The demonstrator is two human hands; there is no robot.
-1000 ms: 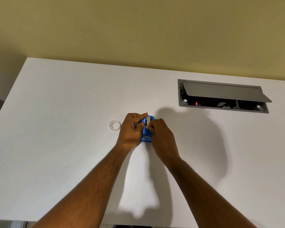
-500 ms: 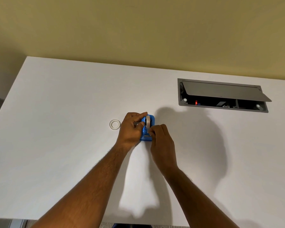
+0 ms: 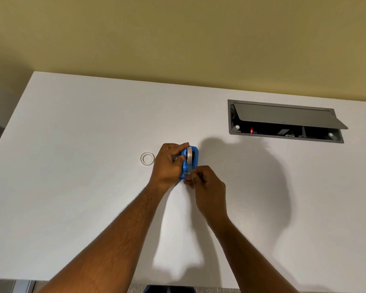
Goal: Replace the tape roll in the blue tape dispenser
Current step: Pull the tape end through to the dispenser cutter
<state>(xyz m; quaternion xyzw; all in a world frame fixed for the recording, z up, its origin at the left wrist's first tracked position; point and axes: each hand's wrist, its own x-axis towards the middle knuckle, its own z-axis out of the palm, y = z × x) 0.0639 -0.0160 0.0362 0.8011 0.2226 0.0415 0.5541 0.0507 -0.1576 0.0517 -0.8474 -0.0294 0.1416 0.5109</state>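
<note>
The blue tape dispenser (image 3: 193, 160) stands on the white table (image 3: 72, 187) near its middle, with a tape roll (image 3: 189, 155) seated in it. My left hand (image 3: 167, 166) grips the dispenser from its left side, fingers curled over the top. My right hand (image 3: 205, 182) sits at the dispenser's near end, its thumb and forefinger pinched on the strip of tape drawn from the roll down to the cutter. A small, thin, clear empty ring (image 3: 147, 159) lies flat on the table just left of my left hand.
A grey cable box (image 3: 283, 121) with its lid tilted open is sunk into the table at the back right, a red light glowing inside. The yellow wall runs behind the table. Something blue shows below the table's near edge.
My right hand has slid from beside the roll toward me, down to the dispenser's near end, pulling the tape strip along. The roll is now uncovered. My left hand has stayed in place.
</note>
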